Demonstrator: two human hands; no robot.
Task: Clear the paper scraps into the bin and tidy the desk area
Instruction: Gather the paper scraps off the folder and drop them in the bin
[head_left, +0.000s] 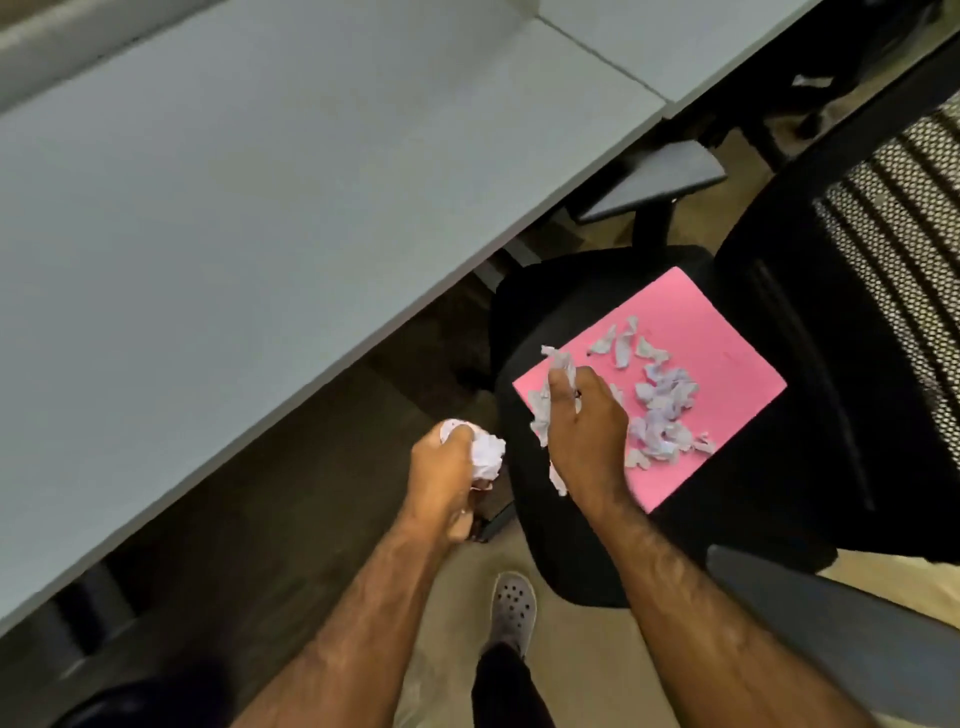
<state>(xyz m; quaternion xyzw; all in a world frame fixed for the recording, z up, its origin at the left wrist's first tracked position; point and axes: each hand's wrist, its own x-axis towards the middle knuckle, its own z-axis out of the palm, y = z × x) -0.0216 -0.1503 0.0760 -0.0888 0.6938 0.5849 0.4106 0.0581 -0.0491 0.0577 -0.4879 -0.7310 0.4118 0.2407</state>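
Left hand (449, 467) clenched a paper wad (487, 456) just beside the chair seat (535, 306). Right hand (587, 426) grasped scraps (540, 415) over the pink sheet (691, 312) on the seat; loose scraps (660, 405) remained there. Bin not visible. Risk: overfull fists could shed pieces onto the floor.

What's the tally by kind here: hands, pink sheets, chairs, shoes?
Hands: 2, left hand and right hand, both gripping paper scraps
Pink sheet: 1
Office chair: 1
Shoe: 1
Total: 5
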